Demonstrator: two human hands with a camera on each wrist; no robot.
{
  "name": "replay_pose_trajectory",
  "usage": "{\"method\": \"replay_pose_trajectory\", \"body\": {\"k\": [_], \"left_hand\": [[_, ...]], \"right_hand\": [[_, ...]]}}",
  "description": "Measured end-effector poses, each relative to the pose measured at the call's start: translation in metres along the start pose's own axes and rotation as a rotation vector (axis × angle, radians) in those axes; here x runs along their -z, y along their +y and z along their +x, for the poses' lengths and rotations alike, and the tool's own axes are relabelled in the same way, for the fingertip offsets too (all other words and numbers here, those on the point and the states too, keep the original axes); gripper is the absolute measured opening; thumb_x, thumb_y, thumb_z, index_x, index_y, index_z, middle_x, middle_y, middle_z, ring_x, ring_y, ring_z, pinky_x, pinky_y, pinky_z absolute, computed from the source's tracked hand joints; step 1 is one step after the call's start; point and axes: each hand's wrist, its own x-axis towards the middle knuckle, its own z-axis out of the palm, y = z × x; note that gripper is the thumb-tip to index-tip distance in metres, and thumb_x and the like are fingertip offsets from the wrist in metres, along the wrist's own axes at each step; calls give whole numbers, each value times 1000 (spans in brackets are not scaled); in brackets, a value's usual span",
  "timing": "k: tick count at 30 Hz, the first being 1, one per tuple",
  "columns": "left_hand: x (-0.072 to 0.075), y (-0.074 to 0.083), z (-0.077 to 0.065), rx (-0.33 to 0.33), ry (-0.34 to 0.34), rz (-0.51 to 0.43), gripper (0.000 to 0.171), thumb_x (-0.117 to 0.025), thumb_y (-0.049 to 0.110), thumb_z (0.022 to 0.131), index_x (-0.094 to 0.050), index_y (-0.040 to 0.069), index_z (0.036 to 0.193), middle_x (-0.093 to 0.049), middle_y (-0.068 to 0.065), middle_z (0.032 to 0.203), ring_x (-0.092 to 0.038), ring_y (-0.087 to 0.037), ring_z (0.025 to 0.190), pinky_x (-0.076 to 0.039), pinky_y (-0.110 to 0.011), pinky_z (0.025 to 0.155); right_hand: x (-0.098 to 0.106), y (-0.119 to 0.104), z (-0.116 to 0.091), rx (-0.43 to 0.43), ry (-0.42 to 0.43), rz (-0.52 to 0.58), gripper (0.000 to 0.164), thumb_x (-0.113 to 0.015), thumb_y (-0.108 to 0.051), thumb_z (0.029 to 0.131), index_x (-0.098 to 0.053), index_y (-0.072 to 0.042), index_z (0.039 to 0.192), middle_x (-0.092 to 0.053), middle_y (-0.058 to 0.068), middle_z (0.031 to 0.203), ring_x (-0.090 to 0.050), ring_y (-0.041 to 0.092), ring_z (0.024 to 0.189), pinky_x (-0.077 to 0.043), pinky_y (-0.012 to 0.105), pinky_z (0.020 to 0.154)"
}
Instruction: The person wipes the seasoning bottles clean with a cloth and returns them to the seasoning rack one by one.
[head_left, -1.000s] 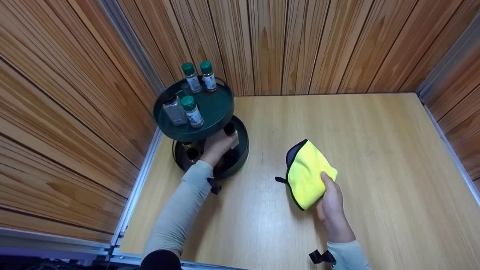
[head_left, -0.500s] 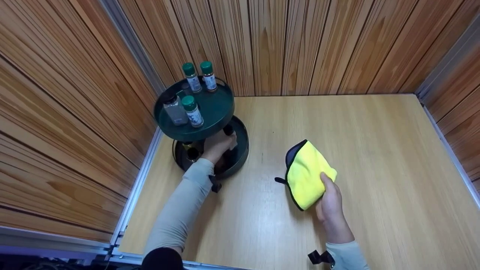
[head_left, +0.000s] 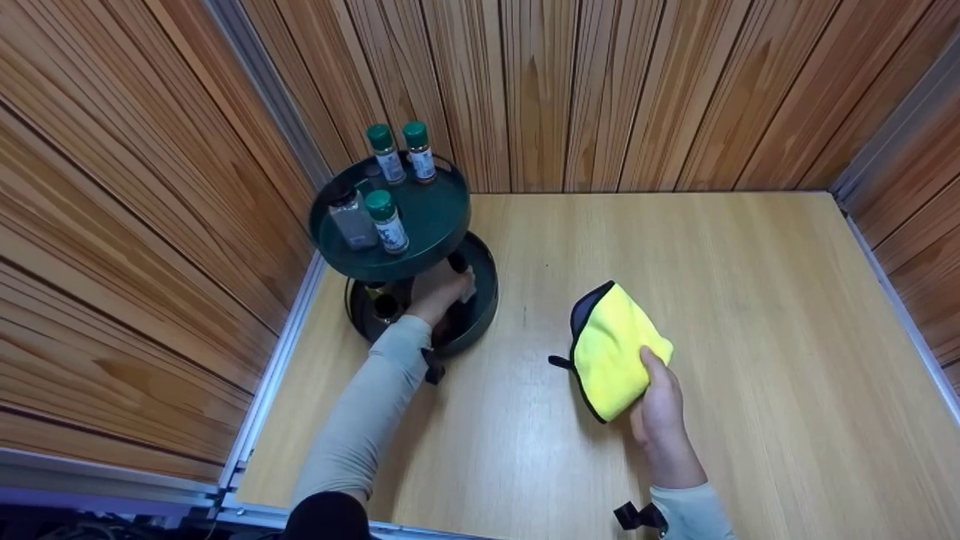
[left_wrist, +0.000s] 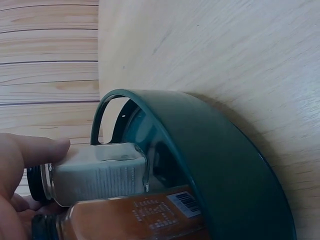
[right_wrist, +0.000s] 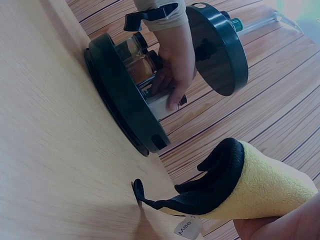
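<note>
My left hand (head_left: 441,291) reaches between the two tiers of a dark green round rack (head_left: 484,304). In the left wrist view its thumb and fingers grip a clear square jar (left_wrist: 100,175) of white contents near the black lid. The jar's base sits down inside the lower tray's rim. Right beside it leans a jar of orange-brown spice (left_wrist: 135,217) with a dark lid and a barcode. My right hand (head_left: 661,412) holds a folded yellow cloth (head_left: 619,352) with black edging over the table, thumb on top. In the right wrist view the cloth's dark inner side (right_wrist: 215,180) shows.
The upper tray (head_left: 431,225) carries several spice bottles, among them a green-capped bottle (head_left: 388,225) and a black-lidded square jar (head_left: 352,221). Another jar (right_wrist: 131,49) stands in the lower tray. Wood-panelled walls (head_left: 585,90) border the table (head_left: 750,315) at left, back and right.
Both hands hold almost the same places. The left hand barely shifts within the lower tier, and the cloth stays in the right hand.
</note>
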Motion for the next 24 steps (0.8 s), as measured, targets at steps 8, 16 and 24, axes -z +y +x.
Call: {"method": "replay_pose_trajectory", "body": {"k": [8,16,24], "left_hand": [[0,1,-5,-54,-68,-111,20,-61,6,86,-57,4,67,-66,-23,79,-62,-49,83,-47,-37,66],[-2,-1,4,15,-83,3,17,-67,14,90,-72,-2,86,-74,-18,87,-70,-39,88,-50,-37,77],[-3,-4,9,50,-79,38,18,-68,18,91,-73,1,87,-76,-17,92,-71,-33,87,-51,-39,82]], "right_hand": [[0,1,1,25,-15,11,38,-40,-38,110,-43,-11,137,-59,0,122,-57,15,115,-44,30,102],[0,2,2,13,8,13,39,-42,-38,110,-44,-12,138,-58,0,123,-57,15,116,-45,30,102],[1,3,3,13,9,12,40,-40,-38,110,-42,-12,140,-56,2,127,-55,16,118,-44,31,102]]}}
